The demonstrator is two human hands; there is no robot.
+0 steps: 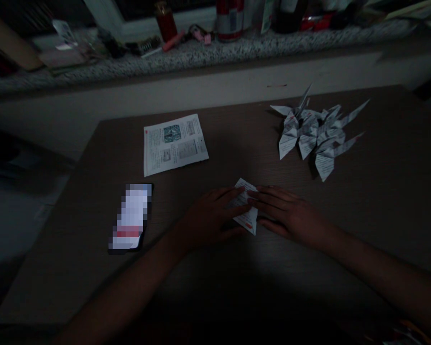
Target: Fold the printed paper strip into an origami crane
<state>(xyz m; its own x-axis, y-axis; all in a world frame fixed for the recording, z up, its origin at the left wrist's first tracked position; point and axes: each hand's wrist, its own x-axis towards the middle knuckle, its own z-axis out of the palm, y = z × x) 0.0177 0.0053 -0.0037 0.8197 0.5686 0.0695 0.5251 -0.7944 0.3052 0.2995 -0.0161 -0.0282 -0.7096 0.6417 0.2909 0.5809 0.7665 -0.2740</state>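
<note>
Just below the middle of the frame, on a dark table (237, 139), a person's left hand (211, 213) and right hand (290, 211) rest outstretched fingers on a small folded paper (248, 221), neither hand appearing to pinch or grasp it. The step in hand looks like flattening a crease; the next move probably calls for one hand to pin the paper while the other runs along the fold. Paper birds (310, 133) stand at upper right, a phone (131, 215) lies at left
</note>
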